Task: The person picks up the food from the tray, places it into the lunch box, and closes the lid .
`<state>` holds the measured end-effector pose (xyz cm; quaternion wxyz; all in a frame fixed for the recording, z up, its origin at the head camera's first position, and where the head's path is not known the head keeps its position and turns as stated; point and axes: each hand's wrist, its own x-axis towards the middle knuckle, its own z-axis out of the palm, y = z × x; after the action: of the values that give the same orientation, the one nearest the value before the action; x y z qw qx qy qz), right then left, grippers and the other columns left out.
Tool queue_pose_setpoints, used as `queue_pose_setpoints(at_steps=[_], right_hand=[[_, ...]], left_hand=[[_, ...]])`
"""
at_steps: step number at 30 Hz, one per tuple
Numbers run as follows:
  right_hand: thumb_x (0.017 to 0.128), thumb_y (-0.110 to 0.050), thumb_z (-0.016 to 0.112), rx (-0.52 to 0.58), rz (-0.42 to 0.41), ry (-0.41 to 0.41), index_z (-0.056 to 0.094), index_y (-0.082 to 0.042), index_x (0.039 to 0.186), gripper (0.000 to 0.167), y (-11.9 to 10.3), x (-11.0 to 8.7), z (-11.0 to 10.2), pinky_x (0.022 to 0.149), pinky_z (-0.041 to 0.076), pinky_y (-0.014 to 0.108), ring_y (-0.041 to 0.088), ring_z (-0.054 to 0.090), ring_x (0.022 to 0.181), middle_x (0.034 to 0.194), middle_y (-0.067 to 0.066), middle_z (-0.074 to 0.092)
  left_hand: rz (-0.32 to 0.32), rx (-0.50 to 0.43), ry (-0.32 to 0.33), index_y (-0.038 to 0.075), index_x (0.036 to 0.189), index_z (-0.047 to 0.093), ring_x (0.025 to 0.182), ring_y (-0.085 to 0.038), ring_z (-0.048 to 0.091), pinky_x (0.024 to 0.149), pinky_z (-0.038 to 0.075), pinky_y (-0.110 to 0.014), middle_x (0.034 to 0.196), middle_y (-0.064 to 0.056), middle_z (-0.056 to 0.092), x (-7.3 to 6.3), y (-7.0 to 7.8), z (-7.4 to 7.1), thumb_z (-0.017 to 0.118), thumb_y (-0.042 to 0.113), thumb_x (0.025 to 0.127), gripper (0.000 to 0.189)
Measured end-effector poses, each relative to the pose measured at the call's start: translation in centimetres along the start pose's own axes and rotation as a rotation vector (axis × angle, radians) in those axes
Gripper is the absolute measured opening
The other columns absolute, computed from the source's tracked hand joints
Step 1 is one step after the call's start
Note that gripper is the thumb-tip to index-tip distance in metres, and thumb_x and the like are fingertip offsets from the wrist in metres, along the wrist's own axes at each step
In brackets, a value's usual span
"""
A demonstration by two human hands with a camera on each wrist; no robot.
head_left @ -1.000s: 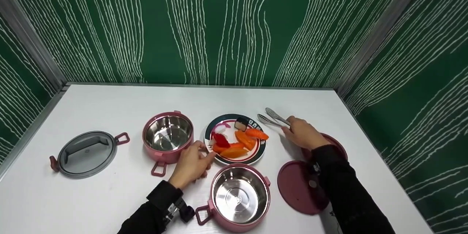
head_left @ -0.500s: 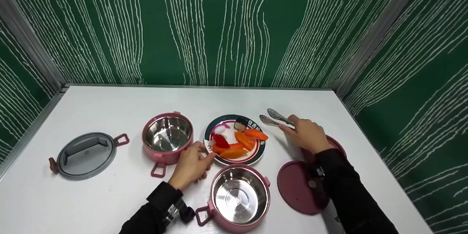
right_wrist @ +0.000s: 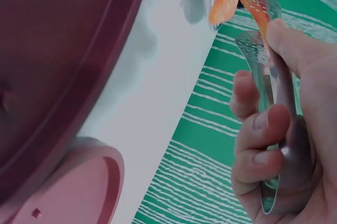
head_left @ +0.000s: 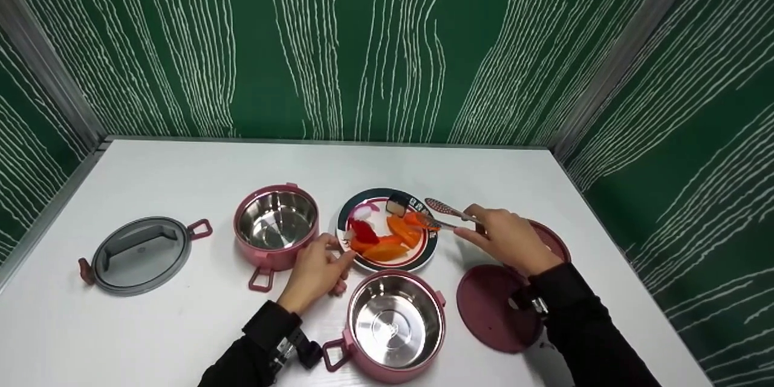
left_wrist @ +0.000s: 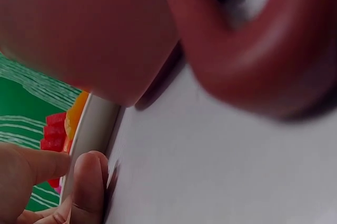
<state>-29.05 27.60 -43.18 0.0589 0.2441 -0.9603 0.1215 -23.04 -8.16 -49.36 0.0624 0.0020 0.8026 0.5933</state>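
In the head view my left hand [head_left: 317, 269] sits between two pots, its thumb and fingertips pinching the near left rim of a plate [head_left: 361, 196]. Food pieces lie on the plate: red ones [head_left: 363, 231], orange ones [head_left: 387, 250] and a dark-sided block [head_left: 397, 202]. My right hand [head_left: 511, 239] grips metal tongs [head_left: 446, 207], spread apart. One tong tip overlaps an orange striped piece [head_left: 413, 219] at the plate's right; whether it touches is unclear. In the right wrist view the thumb and fingers wrap the tongs [right_wrist: 287, 95].
A pink pot [head_left: 248, 248] stands left of the plate, another pot [head_left: 363, 364] in front. Dark red round lid [head_left: 490, 314] lies at right; a second red round piece [head_left: 555, 239] is partly hidden by my right wrist. A grey handled lid [head_left: 145, 263] lies far left.
My right hand has lowered the tongs and moved them slightly left, from beside the plate to over its right edge. The left hand stays at the rim.
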Motion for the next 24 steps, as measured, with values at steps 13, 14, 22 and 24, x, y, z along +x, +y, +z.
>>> queue_pose_setpoints(at_steps=[13, 14, 22, 24], right_hand=[[0.097, -0.044, 0.070, -0.103, -0.026, 0.027, 0.070, -0.013, 0.110, 0.034, -0.3, -0.5, 1.5, 0.053, 0.045, 0.036, 0.012, 0.051, 0.059, 0.066, -0.007, 0.053], [0.097, -0.044, 0.070, -0.108, -0.033, 0.031, 0.070, -0.013, 0.109, 0.033, -0.4, -0.5, 1.6, 0.053, 0.046, 0.036, 0.012, 0.051, 0.059, 0.067, -0.007, 0.054], [0.094, -0.040, 0.074, -0.167, -0.077, 0.086, 0.070, -0.014, 0.104, 0.029, -1.0, -0.6, 1.5, 0.049, 0.047, 0.039, 0.016, 0.055, 0.058, 0.068, -0.003, 0.059], [0.094, -0.040, 0.075, -0.178, -0.082, 0.101, 0.071, -0.014, 0.104, 0.029, -1.1, -0.7, 1.4, 0.050, 0.048, 0.041, 0.018, 0.058, 0.059, 0.070, -0.002, 0.061]], left_hand=[[0.014, -0.004, 0.005, 0.002, 0.116, 0.054, 0.044, -0.016, 0.062, 0.044, 0.056, -0.034, 0.068, -0.011, 0.066, -0.1, 0.0, 0.1, 0.071, 0.022, 0.098, 0.031], [0.015, -0.003, 0.006, 0.002, 0.116, 0.054, 0.044, -0.016, 0.062, 0.044, 0.057, -0.034, 0.068, -0.011, 0.066, -0.1, -0.1, 0.1, 0.071, 0.022, 0.098, 0.031], [0.015, -0.003, 0.011, 0.001, 0.116, 0.055, 0.044, -0.015, 0.061, 0.045, 0.057, -0.035, 0.068, -0.011, 0.067, -0.3, -0.2, 0.1, 0.071, 0.023, 0.098, 0.032], [0.013, -0.008, 0.008, 0.001, 0.116, 0.055, 0.044, -0.016, 0.061, 0.045, 0.057, -0.036, 0.068, -0.011, 0.067, -0.3, 0.0, 0.1, 0.071, 0.023, 0.098, 0.032]])
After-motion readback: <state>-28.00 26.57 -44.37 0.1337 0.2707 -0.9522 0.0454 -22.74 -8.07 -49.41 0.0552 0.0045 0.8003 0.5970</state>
